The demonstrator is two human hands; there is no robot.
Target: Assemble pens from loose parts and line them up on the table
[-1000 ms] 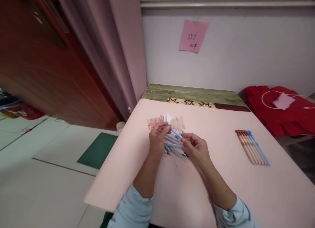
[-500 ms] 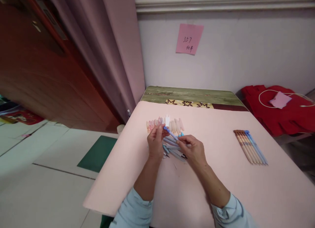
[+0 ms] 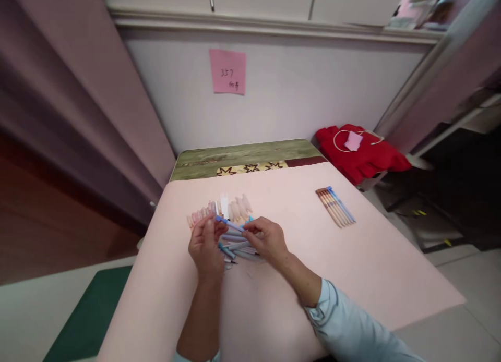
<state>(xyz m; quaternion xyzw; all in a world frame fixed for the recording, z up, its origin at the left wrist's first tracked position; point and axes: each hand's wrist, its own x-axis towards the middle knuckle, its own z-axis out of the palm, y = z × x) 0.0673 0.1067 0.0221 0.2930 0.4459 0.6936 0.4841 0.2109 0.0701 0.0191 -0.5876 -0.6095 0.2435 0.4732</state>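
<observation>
Blue pen (image 3: 230, 225) amid caps (image 3: 225, 210), loose pens (image 3: 238, 245)

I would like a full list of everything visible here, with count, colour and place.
blue pen: one, blue, held between both hands
loose pens: several, mostly blue, piled under the hands
small pieces: one row, pink and pale, behind the hands
pen row: one, brown and blue, table's right part
table: one, pink, centre
note: one, pink, wall
cloth: one, red, beyond the table's far right corner
left hand: one, grips pen's left end
right hand: one, grips pen's right end
</observation>
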